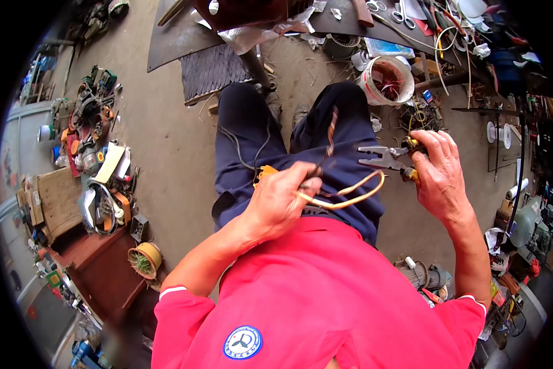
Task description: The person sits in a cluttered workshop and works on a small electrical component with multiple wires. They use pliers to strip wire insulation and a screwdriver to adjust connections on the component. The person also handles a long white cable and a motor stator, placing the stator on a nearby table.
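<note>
Above my lap, my left hand (277, 200) is closed around a cable. A pale yellow length of this cable (353, 202) loops out to the right of the fist, and a twisted reddish-brown wire end (332, 132) sticks up beyond it, slightly blurred. My right hand (441, 175) grips a pair of combination pliers (384, 158) by the yellow-and-black handles. The jaws are spread, point left toward the wires and do not touch them. Partly hidden behind my left hand, an orange-yellow piece (264, 174) lies on my thigh beside a thin dark cord (236, 140).
Ahead stands a dark workbench (184, 40) with scissors (404, 15) and scattered tools. A white bucket of wire scraps (387, 80) sits beyond my right knee. Motor parts (92, 111) litter the floor at left, near a potted plant (145, 260). An electric motor (424, 275) is at lower right.
</note>
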Demonstrator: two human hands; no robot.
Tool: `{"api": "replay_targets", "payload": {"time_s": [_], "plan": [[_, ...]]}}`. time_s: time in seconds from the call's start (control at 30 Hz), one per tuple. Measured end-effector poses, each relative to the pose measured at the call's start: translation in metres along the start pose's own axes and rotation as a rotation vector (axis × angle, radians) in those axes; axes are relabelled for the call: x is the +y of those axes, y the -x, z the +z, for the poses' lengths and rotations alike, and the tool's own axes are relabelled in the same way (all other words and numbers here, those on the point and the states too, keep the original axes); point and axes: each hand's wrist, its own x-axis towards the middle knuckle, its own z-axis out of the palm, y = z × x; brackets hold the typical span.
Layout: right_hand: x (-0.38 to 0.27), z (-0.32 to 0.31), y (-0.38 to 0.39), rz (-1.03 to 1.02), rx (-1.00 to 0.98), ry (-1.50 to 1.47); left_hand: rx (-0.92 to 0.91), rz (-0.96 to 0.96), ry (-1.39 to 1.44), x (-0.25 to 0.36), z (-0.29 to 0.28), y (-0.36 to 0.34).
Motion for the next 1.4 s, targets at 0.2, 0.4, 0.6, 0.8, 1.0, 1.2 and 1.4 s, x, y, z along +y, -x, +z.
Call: {"api": "replay_targets", "payload": {"time_s": [0.2,0.4,0.6,0.8,1.0,1.2,1.4], "plan": [[0.017,-0.021,-0.009,-0.092,-0.008,0.002,-0.048,0.233,-0.009,-0.004,-0.008,0.008],[0.009,-0.02,-0.008,-0.117,-0.14,-0.19,-0.16,0.33,0.02,-0.008,-0.013,0.007],[-0.003,-0.019,-0.012,-0.139,-0.16,-0.268,-0.272,0.336,-0.031,-0.006,-0.017,0.004],[-0.005,-0.023,-0.006,-0.188,-0.142,-0.243,-0.305,0.306,-0.102,-0.012,-0.022,0.002],[0.008,-0.017,-0.007,-0.197,0.001,-0.173,0.086,0.384,0.03,-0.005,-0.002,0.011],[0.034,-0.007,-0.011,-0.301,0.1,-0.121,0.009,0.426,0.018,0.006,0.001,0.018],[0.059,0.002,-0.001,-0.229,0.075,-0.037,0.032,0.361,0.016,-0.003,-0.004,0.021]]}}
